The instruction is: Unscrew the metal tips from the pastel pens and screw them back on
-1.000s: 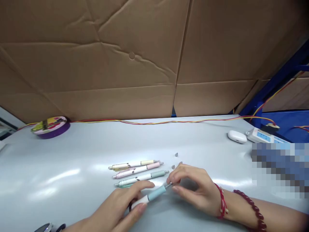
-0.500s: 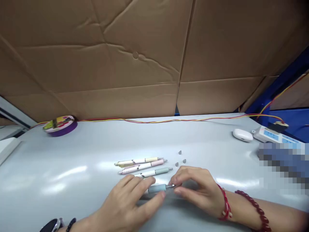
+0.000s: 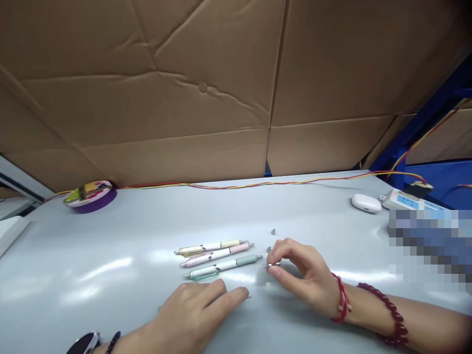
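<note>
Three pens lie side by side on the grey table: a yellow pen (image 3: 208, 247), a pink pen (image 3: 217, 254) and a green pen (image 3: 221, 267). My right hand (image 3: 300, 275) pinches a small silver pen part (image 3: 272, 265) between thumb and forefinger, just right of the green pen's tip. Two loose metal tips (image 3: 273, 231) lie beyond it. My left hand (image 3: 197, 312) rests palm down in front of the pens with its fingers together. The blue pen is hidden under it; only a small dark end (image 3: 249, 296) pokes out at the fingertips.
A purple round tin (image 3: 90, 195) sits at the far left by the cardboard wall (image 3: 184, 98). A red-yellow wire (image 3: 239, 185) runs along the table's back edge. A white earbud case (image 3: 366, 202) and a power strip (image 3: 401, 200) lie at the right.
My right hand has pulled a small silver part off the blue pen's end and moved up and right. My left hand has drawn the blue pen back under its palm.
</note>
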Tool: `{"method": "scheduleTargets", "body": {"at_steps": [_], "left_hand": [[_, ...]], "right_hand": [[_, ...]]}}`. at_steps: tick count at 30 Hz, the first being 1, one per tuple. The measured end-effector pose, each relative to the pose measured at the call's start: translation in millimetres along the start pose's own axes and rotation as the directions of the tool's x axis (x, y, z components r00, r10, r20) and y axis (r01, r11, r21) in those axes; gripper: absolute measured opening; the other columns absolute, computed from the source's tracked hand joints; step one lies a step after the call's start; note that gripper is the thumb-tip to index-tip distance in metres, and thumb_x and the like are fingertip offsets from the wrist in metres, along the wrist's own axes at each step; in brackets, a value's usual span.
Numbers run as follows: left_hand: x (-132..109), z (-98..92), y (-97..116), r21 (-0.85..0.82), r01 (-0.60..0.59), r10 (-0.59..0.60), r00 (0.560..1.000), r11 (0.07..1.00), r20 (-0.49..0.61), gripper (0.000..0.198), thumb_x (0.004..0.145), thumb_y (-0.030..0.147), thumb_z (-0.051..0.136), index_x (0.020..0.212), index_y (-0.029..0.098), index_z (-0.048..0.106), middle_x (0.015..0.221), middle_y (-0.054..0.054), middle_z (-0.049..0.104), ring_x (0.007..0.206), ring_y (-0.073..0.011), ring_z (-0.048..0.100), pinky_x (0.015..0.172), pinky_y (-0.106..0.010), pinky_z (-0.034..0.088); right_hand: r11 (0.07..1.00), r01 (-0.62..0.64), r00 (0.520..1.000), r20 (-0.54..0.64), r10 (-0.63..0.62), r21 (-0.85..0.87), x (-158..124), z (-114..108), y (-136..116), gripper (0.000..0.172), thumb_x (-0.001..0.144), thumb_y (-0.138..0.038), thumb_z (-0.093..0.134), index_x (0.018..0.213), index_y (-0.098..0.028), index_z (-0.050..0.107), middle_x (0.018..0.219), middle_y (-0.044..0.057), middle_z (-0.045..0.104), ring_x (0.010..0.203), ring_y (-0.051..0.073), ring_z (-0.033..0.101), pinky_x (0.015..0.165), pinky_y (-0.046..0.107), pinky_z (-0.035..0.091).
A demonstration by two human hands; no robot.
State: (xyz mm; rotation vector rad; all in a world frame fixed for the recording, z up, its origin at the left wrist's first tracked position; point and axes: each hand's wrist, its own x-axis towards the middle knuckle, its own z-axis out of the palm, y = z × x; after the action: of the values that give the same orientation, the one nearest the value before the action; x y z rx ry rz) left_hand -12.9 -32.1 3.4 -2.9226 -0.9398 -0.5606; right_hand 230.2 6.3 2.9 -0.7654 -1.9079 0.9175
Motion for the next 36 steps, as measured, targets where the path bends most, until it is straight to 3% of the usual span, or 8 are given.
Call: {"method": "scheduleTargets", "body": {"at_steps": [3,9,19,24,29,36], "left_hand": [[-1.4,0.9,0.5,-0.031,0.036,-0.037,0.999,0.999,-0.009,0.028,0.099,0.014,0.024,0.114,0.020,0.045,0.066,0.002,0.058,0.049,-0.0141,0.056,0.043,-0.023,0.039],[2.2,1.9,0.8,-0.031,0.065,-0.067,0.994,0.997,-0.085,0.025,0.101,0.020,0.020,0.113,0.019,0.042,0.069,0.002,0.065,0.054,-0.0143,0.062,0.048,-0.022,0.045],[2.5,1.9,-2.1,-0.049,0.013,-0.015,0.999,0.999,-0.035,0.029,0.102,0.018,0.018,0.117,0.022,0.043,0.065,0.003,0.056,0.047,-0.0125,0.053,0.044,-0.021,0.035],[-0.1,4.1,-3.4,-0.068,0.015,-0.017,0.999,0.998,-0.029,0.028,0.101,0.016,0.019,0.118,0.022,0.042,0.067,0.003,0.056,0.049,-0.0129,0.053,0.046,-0.022,0.036],[0.7,0.6,-2.0,-0.032,0.004,-0.003,0.999,0.999,0.046,0.035,0.097,0.012,0.019,0.118,0.025,0.044,0.070,0.001,0.058,0.049,-0.0147,0.055,0.045,-0.022,0.037],[1.1,-2.6,-0.9,-0.005,-0.006,0.006,0.997,1.000,0.080,0.041,0.087,0.005,0.025,0.117,0.025,0.046,0.069,0.001,0.056,0.046,-0.0161,0.054,0.043,-0.023,0.038]], "right_hand": [[0.999,0.036,0.999,0.039,-0.036,-0.018,2.1,-0.6,-0.4,0.006,0.082,-0.013,0.055,0.082,-0.019,0.056,0.071,0.002,0.062,0.065,0.013,0.057,0.062,0.025,0.049],[0.989,0.148,0.956,0.259,-0.140,-0.012,-1.3,4.0,-3.3,0.003,0.086,-0.018,0.058,0.087,-0.017,0.060,0.078,0.005,0.069,0.071,0.014,0.063,0.067,0.024,0.051],[0.988,0.149,0.957,0.258,-0.135,-0.038,-1.8,6.2,-2.4,0.005,0.087,-0.020,0.056,0.087,-0.018,0.060,0.077,0.004,0.069,0.070,0.013,0.063,0.067,0.023,0.050],[0.988,0.147,0.953,0.272,-0.129,-0.047,-1.9,5.8,-2.1,0.007,0.087,-0.021,0.055,0.088,-0.018,0.061,0.078,0.004,0.069,0.070,0.013,0.064,0.068,0.023,0.051],[0.987,0.155,0.942,0.309,-0.132,-0.050,-0.9,7.1,-0.9,0.010,0.090,-0.023,0.055,0.091,-0.018,0.063,0.081,0.005,0.070,0.073,0.014,0.065,0.070,0.022,0.052],[0.982,0.183,0.947,0.277,-0.163,-0.051,-3.6,7.7,0.2,0.009,0.089,-0.021,0.055,0.090,-0.018,0.063,0.079,0.005,0.070,0.072,0.014,0.065,0.069,0.023,0.052]]}}
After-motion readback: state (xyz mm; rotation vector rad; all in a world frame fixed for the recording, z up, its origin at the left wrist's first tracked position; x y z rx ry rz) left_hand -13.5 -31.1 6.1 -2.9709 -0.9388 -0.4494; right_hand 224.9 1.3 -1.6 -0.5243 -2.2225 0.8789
